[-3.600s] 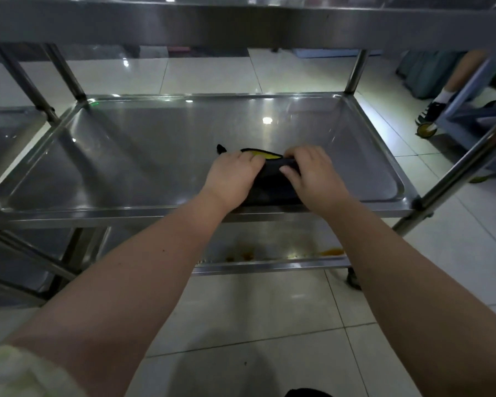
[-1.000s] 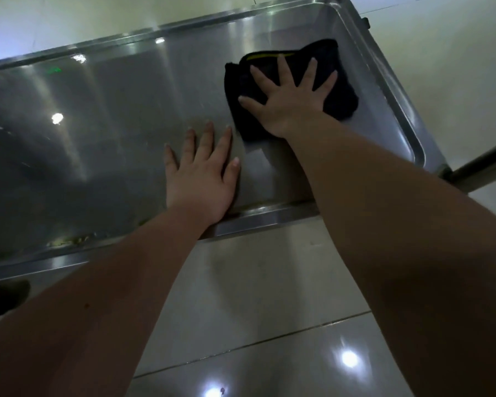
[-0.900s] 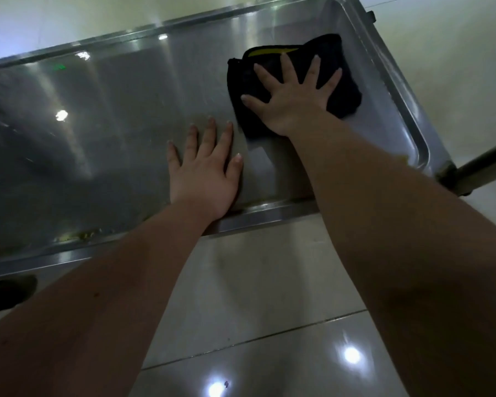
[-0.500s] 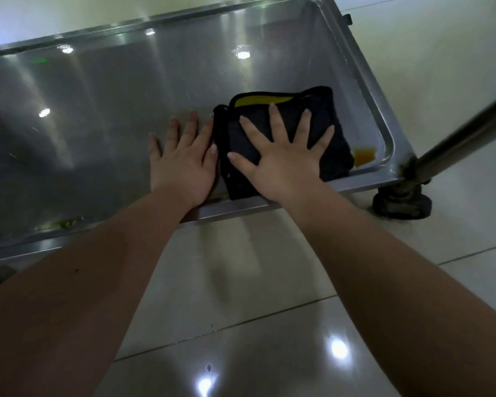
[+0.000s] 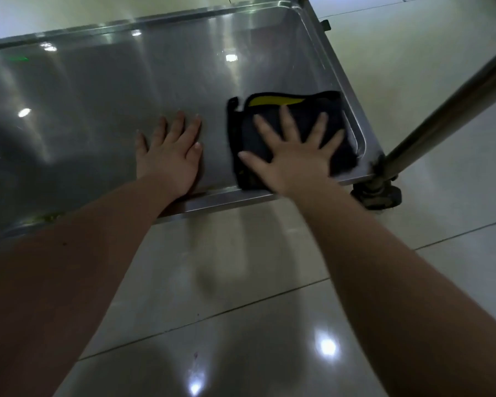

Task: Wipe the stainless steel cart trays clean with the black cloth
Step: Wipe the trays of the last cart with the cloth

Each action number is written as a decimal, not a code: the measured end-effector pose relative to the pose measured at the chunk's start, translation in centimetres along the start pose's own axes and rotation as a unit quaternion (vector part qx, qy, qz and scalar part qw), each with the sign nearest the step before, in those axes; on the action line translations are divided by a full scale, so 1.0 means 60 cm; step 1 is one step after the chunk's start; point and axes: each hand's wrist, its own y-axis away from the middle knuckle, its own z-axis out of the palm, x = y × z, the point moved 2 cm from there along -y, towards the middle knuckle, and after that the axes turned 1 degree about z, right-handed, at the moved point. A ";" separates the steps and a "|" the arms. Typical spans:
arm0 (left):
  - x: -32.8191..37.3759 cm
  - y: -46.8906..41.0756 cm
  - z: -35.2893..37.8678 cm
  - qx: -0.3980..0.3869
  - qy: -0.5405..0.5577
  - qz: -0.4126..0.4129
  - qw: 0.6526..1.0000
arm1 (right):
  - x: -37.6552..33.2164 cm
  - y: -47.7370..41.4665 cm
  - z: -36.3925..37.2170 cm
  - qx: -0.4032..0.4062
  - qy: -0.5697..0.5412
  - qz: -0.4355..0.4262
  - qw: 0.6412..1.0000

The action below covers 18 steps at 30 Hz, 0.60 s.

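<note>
On the steel cart tray, at 6 o'clock by its near rim, the person's left hand lies flat, fingers straight. At 4 o'clock, in the tray's corner, the right hand presses the folded black cloth with fingers spread wide.

Can't read a thing on my feed: no lettering, brand or number legible on the tray or the black cloth. The cloth's yellow strip is too blurred to tell if it's printed.
</note>
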 end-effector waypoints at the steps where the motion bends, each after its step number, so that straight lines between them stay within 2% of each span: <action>1: -0.002 -0.001 -0.001 -0.004 0.002 0.002 1.000 | -0.034 0.013 0.008 0.007 -0.002 -0.032 0.999; 3: -0.010 -0.003 -0.005 -0.009 0.008 0.019 1.000 | -0.074 0.027 0.018 0.013 -0.003 -0.073 0.997; 6: -0.047 0.008 -0.014 0.001 0.011 0.049 0.999 | -0.045 0.016 0.013 -0.005 -0.011 -0.076 0.997; 10: -0.140 0.033 -0.024 0.022 0.005 0.016 1.000 | 0.052 -0.011 -0.005 -0.023 -0.001 0.007 1.000; 13: -0.191 0.040 -0.029 0.020 -0.013 -0.008 1.000 | 0.077 -0.019 -0.010 -0.023 0.013 0.066 0.997; 18: -0.211 0.047 -0.022 -0.001 -0.021 -0.041 0.999 | 0.016 -0.011 -0.003 -0.022 0.010 0.043 0.999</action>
